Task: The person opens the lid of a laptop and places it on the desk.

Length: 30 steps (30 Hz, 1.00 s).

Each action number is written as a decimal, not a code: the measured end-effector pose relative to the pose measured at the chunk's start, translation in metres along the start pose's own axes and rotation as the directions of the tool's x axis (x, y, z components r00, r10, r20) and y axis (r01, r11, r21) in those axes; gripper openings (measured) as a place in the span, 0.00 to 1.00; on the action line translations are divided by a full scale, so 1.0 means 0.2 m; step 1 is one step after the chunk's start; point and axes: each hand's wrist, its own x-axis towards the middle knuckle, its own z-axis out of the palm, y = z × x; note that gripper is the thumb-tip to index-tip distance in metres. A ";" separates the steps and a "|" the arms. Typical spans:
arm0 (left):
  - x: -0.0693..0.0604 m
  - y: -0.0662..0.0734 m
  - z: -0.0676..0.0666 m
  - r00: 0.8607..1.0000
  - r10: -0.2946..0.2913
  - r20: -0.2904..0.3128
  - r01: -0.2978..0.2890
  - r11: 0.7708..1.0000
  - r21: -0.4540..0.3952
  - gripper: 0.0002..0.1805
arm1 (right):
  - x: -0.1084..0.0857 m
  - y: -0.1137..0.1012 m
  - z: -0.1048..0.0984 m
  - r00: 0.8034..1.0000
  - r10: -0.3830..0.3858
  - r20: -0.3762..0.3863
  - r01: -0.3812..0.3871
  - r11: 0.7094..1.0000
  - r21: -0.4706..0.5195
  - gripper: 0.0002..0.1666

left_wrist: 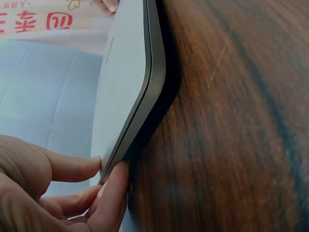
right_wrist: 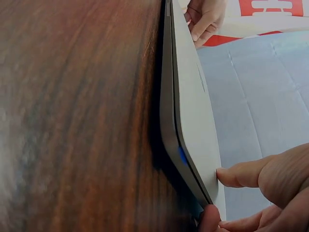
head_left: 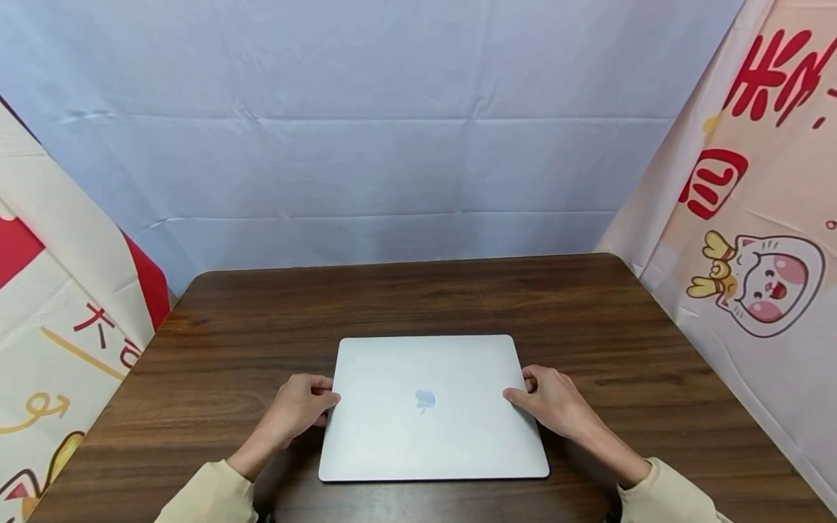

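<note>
A closed silver laptop (head_left: 392, 436) with an apple logo on its lid lies over the brown table. My left hand (head_left: 298, 407) grips its left edge, thumb on top and fingers at the side and below; the left wrist view shows the thumb and fingers (left_wrist: 113, 198) pinching the rim. At the right edge my right hand (head_left: 556, 401) holds it likewise, the thumb resting farther in on the lid. In the right wrist view the laptop's side (right_wrist: 169, 116) shows a dark gap beneath it. The undersides of the fingertips are partly hidden.
The wooden table (head_left: 229, 327) extends around the laptop to rounded far corners. Behind it hangs a pale blue cloth (head_left: 392, 167). Printed cloths with red characters and cartoon figures hang at the left (head_left: 59, 290) and right (head_left: 771, 218).
</note>
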 end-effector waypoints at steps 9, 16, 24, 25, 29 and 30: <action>0.00 0.00 0.00 1.000 0.024 -0.017 -0.022 0.993 0.116 0.11 | -0.01 0.01 0.00 1.000 -0.026 0.003 0.026 0.999 -0.027 0.22; 0.00 -0.01 0.00 0.997 0.063 -0.038 -0.058 0.992 0.109 0.11 | 0.00 0.01 0.01 0.999 -0.035 0.013 0.036 0.999 -0.039 0.17; 0.00 -0.01 0.00 0.997 0.074 -0.029 -0.069 0.988 0.136 0.09 | 0.00 0.01 0.01 1.000 -0.024 0.019 0.025 0.998 -0.063 0.16; 0.00 -0.01 0.00 0.997 0.078 -0.030 -0.073 0.987 0.144 0.10 | 0.00 0.00 0.01 1.000 -0.023 0.018 0.024 0.998 -0.065 0.17; -0.01 -0.01 0.00 0.994 0.108 -0.028 -0.102 0.981 0.166 0.13 | -0.01 0.00 0.02 1.000 -0.019 0.012 0.020 0.997 -0.077 0.30; -0.02 -0.02 0.00 0.993 0.117 -0.025 -0.111 0.980 0.167 0.15 | -0.02 -0.01 0.02 1.000 -0.020 0.008 0.020 0.996 -0.083 0.33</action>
